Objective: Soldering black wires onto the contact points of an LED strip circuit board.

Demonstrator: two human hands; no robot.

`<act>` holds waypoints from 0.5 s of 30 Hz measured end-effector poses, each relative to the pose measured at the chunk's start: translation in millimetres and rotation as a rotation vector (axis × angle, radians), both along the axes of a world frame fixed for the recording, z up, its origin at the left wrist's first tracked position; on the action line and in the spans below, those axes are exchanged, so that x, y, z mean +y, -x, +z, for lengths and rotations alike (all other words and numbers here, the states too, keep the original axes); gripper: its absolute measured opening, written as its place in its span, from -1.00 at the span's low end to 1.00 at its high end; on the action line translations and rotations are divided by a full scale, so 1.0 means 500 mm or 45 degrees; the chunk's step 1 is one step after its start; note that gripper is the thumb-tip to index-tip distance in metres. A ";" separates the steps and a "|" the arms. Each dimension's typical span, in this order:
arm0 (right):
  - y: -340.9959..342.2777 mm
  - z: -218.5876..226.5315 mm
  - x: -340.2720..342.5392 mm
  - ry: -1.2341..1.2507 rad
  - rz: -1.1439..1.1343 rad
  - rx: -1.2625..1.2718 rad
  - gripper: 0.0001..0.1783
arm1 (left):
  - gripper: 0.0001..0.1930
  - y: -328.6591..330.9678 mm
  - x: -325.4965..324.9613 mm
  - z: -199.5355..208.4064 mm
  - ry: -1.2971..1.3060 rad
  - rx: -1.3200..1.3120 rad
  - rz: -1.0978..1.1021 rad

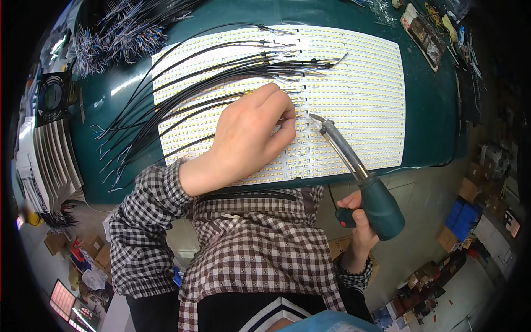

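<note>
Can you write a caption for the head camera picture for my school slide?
Left hand pinches a black wire on a white LED strip panel while the right hand aims a green-handled soldering iron.

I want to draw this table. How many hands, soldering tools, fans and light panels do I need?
Hands: 2, the left hand and the right hand
Soldering iron: 1
Fan: 1
LED panel: 1
Total: 5
</note>
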State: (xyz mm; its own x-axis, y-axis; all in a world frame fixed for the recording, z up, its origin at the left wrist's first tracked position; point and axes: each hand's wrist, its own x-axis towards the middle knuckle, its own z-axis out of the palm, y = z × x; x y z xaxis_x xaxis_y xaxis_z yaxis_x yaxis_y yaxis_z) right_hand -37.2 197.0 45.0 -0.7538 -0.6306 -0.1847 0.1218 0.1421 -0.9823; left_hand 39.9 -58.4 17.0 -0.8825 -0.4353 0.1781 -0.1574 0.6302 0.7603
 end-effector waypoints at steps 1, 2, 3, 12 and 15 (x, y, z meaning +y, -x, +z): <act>0.002 0.005 -0.003 -0.032 -0.004 -0.022 -0.70 | -0.89 0.001 -0.001 -0.002 -0.002 0.005 0.002; 0.003 0.004 -0.005 -0.031 -0.004 -0.022 -0.70 | -0.89 0.001 -0.003 -0.002 -0.001 0.005 0.002; 0.005 0.002 -0.006 -0.016 0.000 -0.008 -0.68 | -0.89 0.001 -0.003 -0.003 -0.012 0.000 -0.001; 0.018 -0.008 0.001 0.176 -0.069 -0.035 -0.67 | -0.86 -0.009 0.005 0.024 0.030 -0.069 -0.017; 0.027 -0.012 -0.002 0.174 -0.087 0.038 -0.53 | -0.83 -0.014 -0.014 0.063 0.134 0.002 -0.047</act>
State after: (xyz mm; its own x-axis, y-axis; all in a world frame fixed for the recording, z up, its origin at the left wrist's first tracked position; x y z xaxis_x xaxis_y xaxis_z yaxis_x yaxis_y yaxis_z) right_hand -50.5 195.9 38.8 -0.7995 -0.5957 -0.0777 0.0970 -0.0004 -0.9953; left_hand 46.9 -65.7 48.5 -0.8973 -0.3811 0.2226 -0.1313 0.7121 0.6897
